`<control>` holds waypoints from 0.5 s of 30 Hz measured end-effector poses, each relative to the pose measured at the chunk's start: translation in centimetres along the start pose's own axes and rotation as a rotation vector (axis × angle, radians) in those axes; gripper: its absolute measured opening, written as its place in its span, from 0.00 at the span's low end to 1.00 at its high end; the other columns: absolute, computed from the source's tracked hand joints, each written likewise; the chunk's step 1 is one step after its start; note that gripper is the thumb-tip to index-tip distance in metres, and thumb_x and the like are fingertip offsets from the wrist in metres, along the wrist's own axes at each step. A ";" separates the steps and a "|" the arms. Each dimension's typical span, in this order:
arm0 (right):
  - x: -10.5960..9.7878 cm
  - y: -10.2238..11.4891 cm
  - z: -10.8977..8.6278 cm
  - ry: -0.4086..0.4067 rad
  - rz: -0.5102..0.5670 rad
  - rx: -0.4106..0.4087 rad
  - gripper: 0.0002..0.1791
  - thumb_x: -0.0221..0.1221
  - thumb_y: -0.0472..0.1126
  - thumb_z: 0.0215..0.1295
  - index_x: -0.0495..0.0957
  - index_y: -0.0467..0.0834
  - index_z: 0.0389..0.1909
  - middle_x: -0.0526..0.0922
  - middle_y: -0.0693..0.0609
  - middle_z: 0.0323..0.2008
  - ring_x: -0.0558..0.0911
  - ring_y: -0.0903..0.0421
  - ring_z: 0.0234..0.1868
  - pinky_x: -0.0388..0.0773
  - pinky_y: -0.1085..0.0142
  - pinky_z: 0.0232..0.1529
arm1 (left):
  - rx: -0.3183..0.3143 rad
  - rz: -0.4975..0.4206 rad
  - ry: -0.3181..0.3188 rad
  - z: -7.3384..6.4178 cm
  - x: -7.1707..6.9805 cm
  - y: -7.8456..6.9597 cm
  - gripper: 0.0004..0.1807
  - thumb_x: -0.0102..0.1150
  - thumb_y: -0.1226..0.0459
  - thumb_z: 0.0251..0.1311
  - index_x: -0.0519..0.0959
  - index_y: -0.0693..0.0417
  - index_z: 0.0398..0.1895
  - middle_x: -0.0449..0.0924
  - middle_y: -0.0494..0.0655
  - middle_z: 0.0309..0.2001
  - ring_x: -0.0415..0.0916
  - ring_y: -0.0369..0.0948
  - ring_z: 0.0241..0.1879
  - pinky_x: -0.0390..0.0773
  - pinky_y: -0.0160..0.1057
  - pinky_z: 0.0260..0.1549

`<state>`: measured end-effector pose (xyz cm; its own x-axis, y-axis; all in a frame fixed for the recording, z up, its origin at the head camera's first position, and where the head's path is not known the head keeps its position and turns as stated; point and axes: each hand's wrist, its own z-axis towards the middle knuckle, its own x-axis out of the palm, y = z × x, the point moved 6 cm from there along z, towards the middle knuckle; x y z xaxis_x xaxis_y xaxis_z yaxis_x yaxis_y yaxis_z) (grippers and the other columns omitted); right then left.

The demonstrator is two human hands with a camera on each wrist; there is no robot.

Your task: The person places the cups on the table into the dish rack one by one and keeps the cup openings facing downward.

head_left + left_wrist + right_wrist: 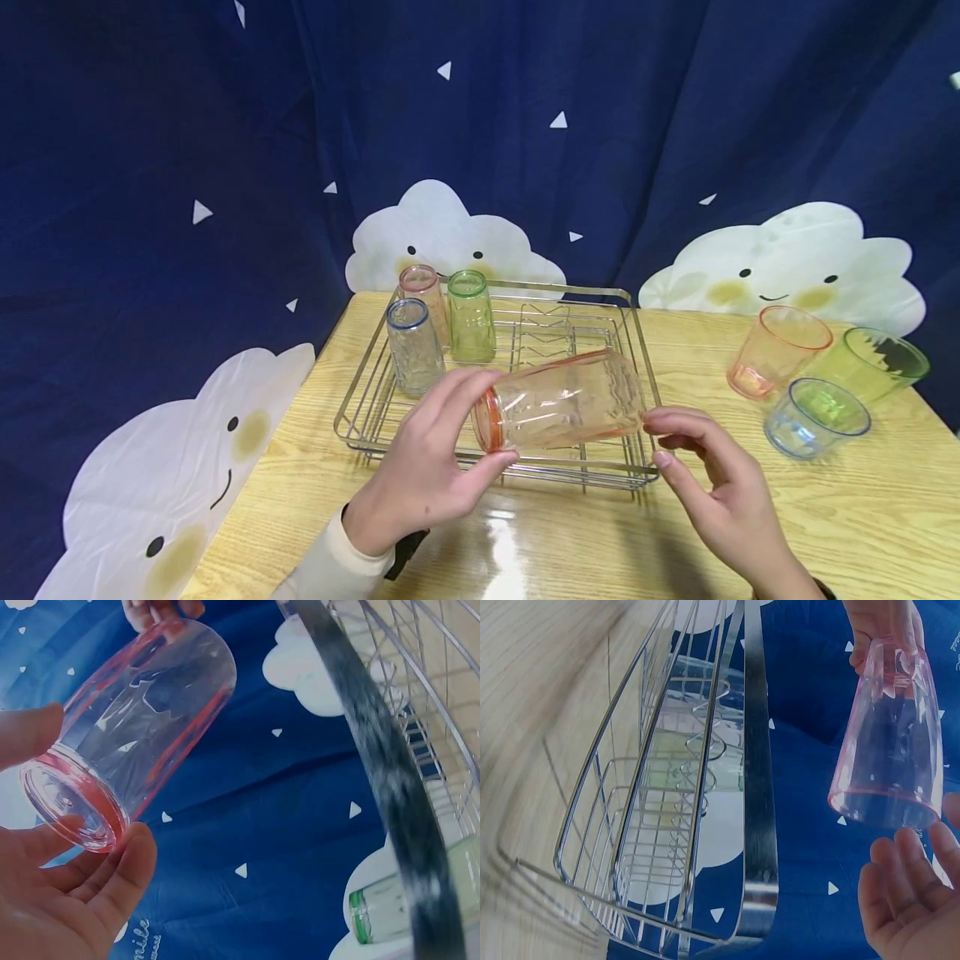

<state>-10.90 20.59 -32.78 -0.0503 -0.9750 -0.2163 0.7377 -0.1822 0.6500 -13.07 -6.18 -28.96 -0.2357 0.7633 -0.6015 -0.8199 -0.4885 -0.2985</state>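
My left hand (442, 458) grips a clear orange-tinted drinking glass (570, 400) round its thick base, thumb on one side and fingers on the other. The glass lies tilted on its side above the rack, its open mouth to the right. At that rim is my right hand (720, 483), with loosely bent fingers; in the right wrist view its fingertips (885, 851) are close to the rim, and contact is hard to tell. Below is a wire dish rack (637, 333). Upside down at its left stand a blue glass (415, 350), a pink glass (427, 296) and a green glass (471, 321).
On the wooden table (675, 533) to the right stand an orange cup (772, 354), a yellow-green cup (885, 358) and a short blue cup (813, 421), mouths up. A dark blue curtain (525, 167) with clouds hangs behind the table.
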 end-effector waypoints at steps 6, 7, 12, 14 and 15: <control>-0.4 0.1 0.1 0.001 -0.020 -0.002 0.21 0.54 0.10 0.50 0.76 0.24 0.47 0.81 0.45 0.54 0.79 0.58 0.57 0.76 0.76 0.53 | -0.082 0.061 0.001 0.2 -1.3 1.2 0.42 0.76 0.58 0.46 0.70 0.60 0.66 0.76 0.54 0.59 0.76 0.47 0.60 0.76 0.45 0.63; -0.5 0.2 0.1 0.003 -0.030 -0.002 0.20 0.54 0.10 0.50 0.76 0.23 0.46 0.81 0.45 0.54 0.79 0.59 0.57 0.76 0.76 0.52 | -0.091 0.071 -0.002 0.2 -1.5 1.5 0.41 0.76 0.58 0.46 0.70 0.60 0.65 0.76 0.54 0.59 0.76 0.47 0.59 0.77 0.45 0.63; -0.8 0.2 0.0 0.011 -0.056 -0.005 0.18 0.54 0.10 0.50 0.75 0.23 0.44 0.81 0.44 0.54 0.79 0.59 0.56 0.76 0.76 0.51 | -0.105 0.168 -0.019 1.0 -3.0 2.3 0.40 0.75 0.59 0.46 0.71 0.61 0.64 0.77 0.56 0.58 0.77 0.49 0.58 0.78 0.48 0.61; -1.0 0.2 0.0 0.012 -0.055 -0.008 0.18 0.54 0.11 0.51 0.76 0.23 0.44 0.81 0.44 0.54 0.79 0.58 0.56 0.77 0.76 0.50 | -0.115 0.206 -0.019 1.4 -3.6 2.6 0.40 0.75 0.59 0.46 0.71 0.61 0.64 0.77 0.56 0.58 0.76 0.50 0.58 0.77 0.49 0.61; -1.0 0.2 0.0 0.011 -0.054 -0.008 0.18 0.54 0.11 0.51 0.76 0.23 0.44 0.80 0.43 0.54 0.79 0.58 0.56 0.77 0.76 0.50 | -0.123 0.220 -0.014 1.6 -3.8 2.7 0.40 0.75 0.59 0.46 0.71 0.60 0.64 0.76 0.56 0.58 0.76 0.50 0.58 0.77 0.50 0.61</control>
<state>-10.67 21.57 -32.45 -0.0824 -0.9623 -0.2591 0.7396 -0.2333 0.6313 -15.23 -9.74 -26.32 -0.4091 0.6383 -0.6521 -0.6784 -0.6907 -0.2504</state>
